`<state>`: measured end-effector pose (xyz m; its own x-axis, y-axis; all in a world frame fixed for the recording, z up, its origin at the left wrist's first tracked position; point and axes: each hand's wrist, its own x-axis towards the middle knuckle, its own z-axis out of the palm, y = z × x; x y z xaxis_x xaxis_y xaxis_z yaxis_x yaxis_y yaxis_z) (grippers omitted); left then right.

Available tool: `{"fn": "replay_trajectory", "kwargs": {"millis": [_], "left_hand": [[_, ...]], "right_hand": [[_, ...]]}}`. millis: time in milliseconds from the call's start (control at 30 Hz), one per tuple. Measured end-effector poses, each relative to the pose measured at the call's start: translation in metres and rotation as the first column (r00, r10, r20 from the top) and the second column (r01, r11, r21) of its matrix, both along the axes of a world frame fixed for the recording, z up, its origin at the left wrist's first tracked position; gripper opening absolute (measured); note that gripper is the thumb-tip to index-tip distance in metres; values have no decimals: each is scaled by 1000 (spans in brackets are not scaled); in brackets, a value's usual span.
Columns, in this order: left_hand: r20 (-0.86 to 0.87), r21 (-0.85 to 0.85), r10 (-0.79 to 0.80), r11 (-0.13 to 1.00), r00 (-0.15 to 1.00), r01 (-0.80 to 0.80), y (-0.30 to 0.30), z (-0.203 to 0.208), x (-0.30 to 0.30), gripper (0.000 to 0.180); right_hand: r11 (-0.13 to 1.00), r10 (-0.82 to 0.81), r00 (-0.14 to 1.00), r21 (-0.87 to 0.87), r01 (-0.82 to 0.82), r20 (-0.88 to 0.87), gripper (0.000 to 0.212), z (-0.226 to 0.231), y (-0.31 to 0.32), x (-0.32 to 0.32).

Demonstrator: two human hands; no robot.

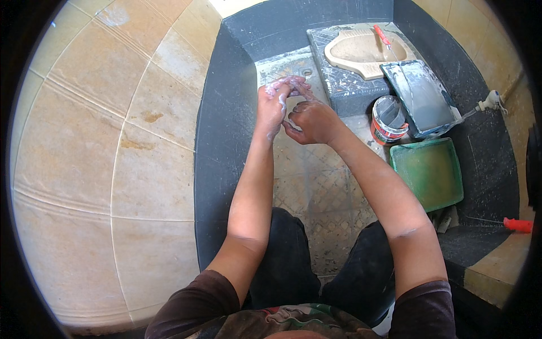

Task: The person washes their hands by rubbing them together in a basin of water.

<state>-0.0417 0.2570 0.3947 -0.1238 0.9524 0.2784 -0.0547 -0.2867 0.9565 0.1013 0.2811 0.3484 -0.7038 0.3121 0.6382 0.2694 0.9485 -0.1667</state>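
White lather or paint coats my left hand (270,107), mostly over its knuckles and along the thumb side. Its fingers bend across toward the right. My right hand (313,121) meets it from the right. The index finger of the right hand reaches to the left fingers, its thumb points at the left wrist, and its other fingers curl loosely. No tool shows in either hand, though the spot where the fingers overlap is partly hidden. Both hands are above the floor near a small drain (307,72).
Right of my hands stand a bucket (389,134) of grey paint, a grey-coated paint tray (426,93) and a green tray (427,175). Beyond is a squat toilet (361,52) on a raised step, with a red-handled tool (382,35). A tap (492,101) juts from the right wall.
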Motion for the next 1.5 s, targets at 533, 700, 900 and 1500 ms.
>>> {"fn": "replay_trajectory", "kwargs": {"millis": [533, 700, 900, 1500], "left_hand": [[13, 39, -4, 999, 1000, 3, -2, -1, 3, 36], [50, 49, -20, 999, 999, 17, -3, -1, 2, 36], [30, 55, -7, 998, 1000, 5, -5, 1, 1, 35], [12, 60, 21, 998, 1000, -21, -9, 3, 2, 37]], "right_hand": [[999, -23, 1000, 27, 23, -22, 30, 3, -2, -2], [1000, -7, 1000, -17, 7, 13, 39, 3, -3, -3], [1000, -9, 1000, 13, 9, 19, 36, 9, -6, -3], [1000, -3, 1000, 22, 3, -9, 38, 4, -6, -9]]}}
